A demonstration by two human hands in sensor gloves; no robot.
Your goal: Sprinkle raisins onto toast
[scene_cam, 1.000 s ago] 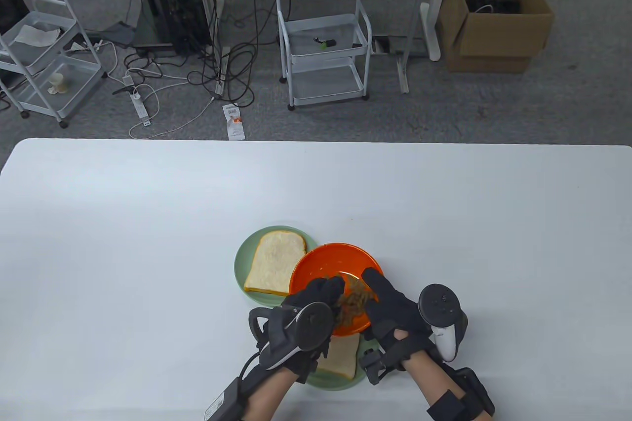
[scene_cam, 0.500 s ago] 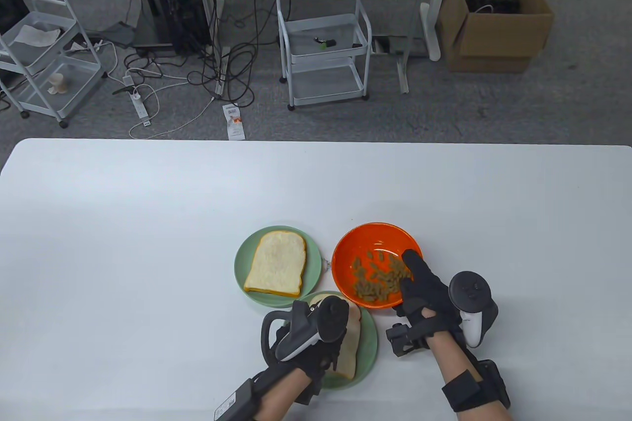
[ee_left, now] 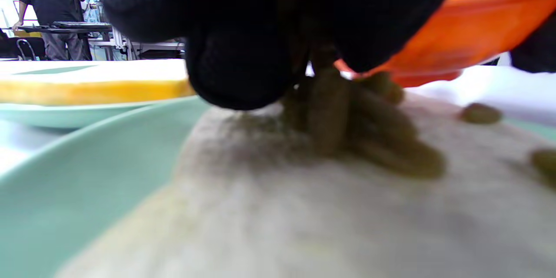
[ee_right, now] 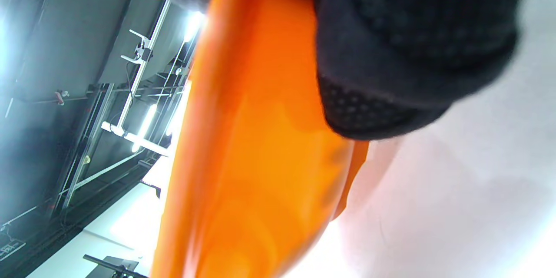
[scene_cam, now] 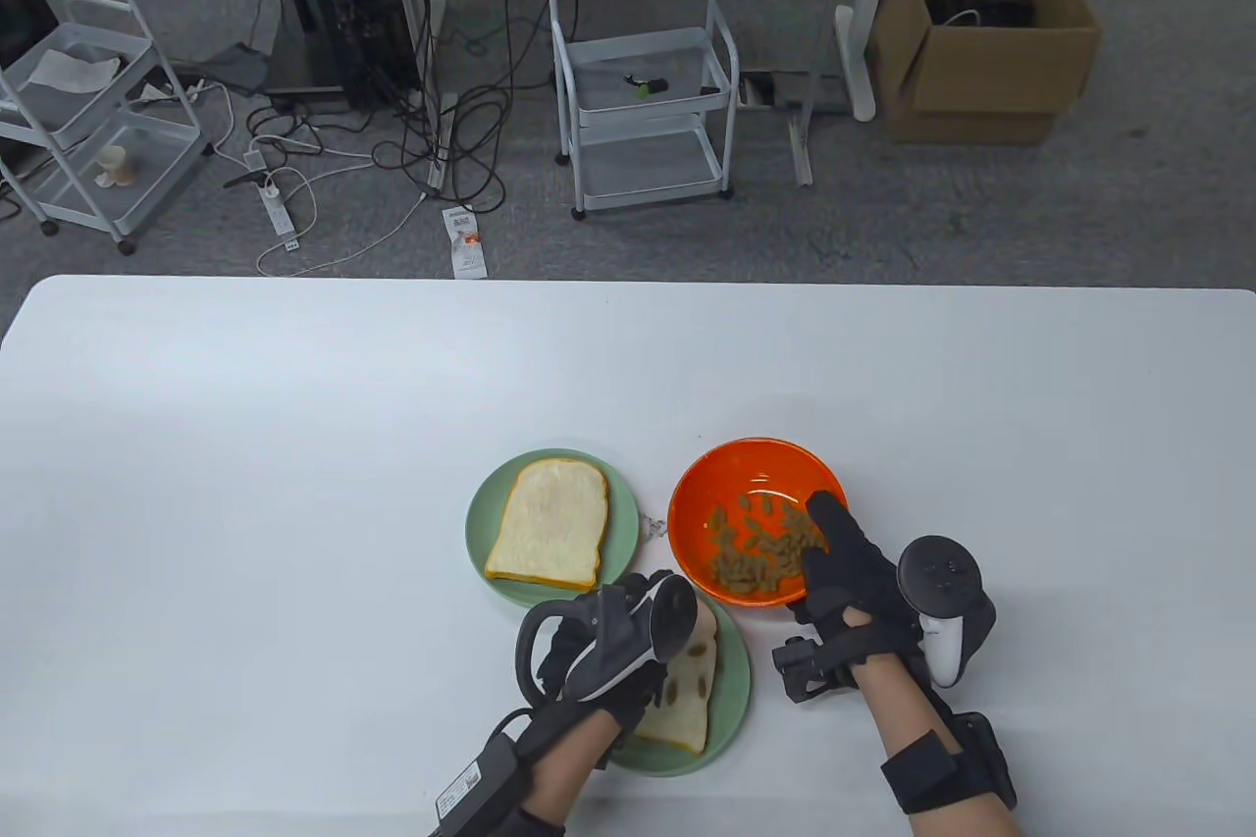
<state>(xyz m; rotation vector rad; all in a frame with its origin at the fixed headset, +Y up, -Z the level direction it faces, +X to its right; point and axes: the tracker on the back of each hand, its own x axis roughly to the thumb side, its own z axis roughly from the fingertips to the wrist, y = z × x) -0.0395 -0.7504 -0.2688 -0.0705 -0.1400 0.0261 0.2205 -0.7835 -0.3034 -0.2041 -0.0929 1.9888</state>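
The orange bowl [scene_cam: 756,474] of raisins [scene_cam: 754,550] stands on the table right of two green plates. My right hand [scene_cam: 822,554] grips its near right rim, thumb inside; the right wrist view shows the bowl wall [ee_right: 243,139] under a gloved finger [ee_right: 412,52]. My left hand [scene_cam: 643,597] hovers over the near toast [scene_cam: 687,709] on the near plate [scene_cam: 731,680]. In the left wrist view its bunched fingertips [ee_left: 243,69] pinch raisins [ee_left: 347,126] that pile on the toast [ee_left: 304,217]. A few raisins [scene_cam: 699,651] lie on that slice. The far toast [scene_cam: 548,523] is bare.
The far green plate [scene_cam: 481,508] touches the near plate and sits close to the bowl's left side. The white table [scene_cam: 294,444] spreads wide on the left, the right and beyond the dishes. Trolleys, cables and a cardboard box stand on the floor behind it.
The bowl went from above the near plate to the table on the right, still in my right hand. My left hand left the bowl with raisins and came down over the near toast, where raisins now lie.
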